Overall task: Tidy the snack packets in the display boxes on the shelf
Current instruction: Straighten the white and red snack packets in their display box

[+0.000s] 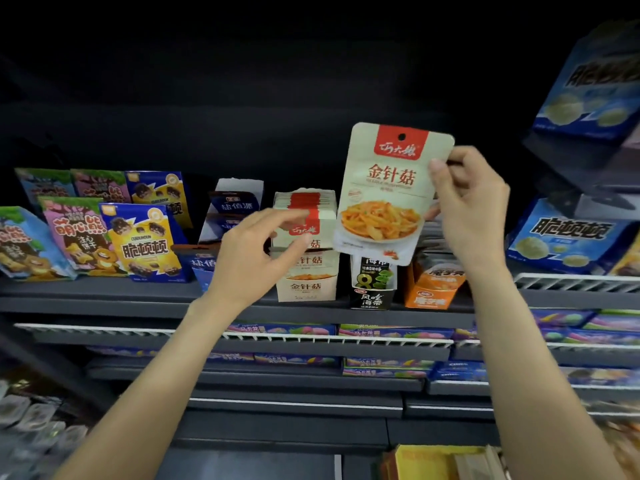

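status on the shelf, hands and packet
Right hand pinching beige packet, lifted clear. Left hand at packets in beige display box. Nothing blocking.

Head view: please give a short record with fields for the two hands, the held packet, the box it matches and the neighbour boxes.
right hand: right hand pinches the beige packet at its right edge
held packet: beige packet with red top, upright, raised in front of the shelf
left hand: left hand reaches to the packets in the beige display box, fingers loosely bent
matching box: beige display box, same packets standing inside
right neighbours: black box, then orange box
shelf: dark shelf
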`<state>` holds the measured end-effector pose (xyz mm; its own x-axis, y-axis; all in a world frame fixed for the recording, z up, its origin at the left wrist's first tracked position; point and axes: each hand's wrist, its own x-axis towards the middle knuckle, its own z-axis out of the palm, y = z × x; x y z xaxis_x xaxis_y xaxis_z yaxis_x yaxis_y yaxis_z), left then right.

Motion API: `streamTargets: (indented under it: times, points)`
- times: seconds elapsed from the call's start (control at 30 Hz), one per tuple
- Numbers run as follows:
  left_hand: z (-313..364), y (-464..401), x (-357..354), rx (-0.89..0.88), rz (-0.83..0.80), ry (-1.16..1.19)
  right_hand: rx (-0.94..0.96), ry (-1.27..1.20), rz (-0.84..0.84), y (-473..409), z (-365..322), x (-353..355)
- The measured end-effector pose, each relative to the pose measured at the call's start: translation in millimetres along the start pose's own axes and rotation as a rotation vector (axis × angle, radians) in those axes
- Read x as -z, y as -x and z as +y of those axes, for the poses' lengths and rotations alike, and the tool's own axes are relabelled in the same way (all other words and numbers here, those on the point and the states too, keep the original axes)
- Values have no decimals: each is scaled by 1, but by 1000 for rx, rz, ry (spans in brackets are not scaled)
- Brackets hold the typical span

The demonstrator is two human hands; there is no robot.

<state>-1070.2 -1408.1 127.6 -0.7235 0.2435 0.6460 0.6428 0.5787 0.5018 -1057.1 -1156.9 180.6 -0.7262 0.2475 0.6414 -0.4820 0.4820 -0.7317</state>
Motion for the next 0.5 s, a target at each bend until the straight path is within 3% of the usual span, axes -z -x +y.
streamTargets:
  times: [0.1,0.23,0.4,0.5]
  points:
    - [33,-8,-13,224,-51,371,-31,-23,-11,2,-4,14]
    - [62,-13,-39,317,-147,501,-70,-22,-5,5,-2,22]
    - [75,-8,-69,406,21,645,-86,62,115,18,-2,23]
    - [85,-5,-83,333,143,582,-48,138,-3,36,-8,14]
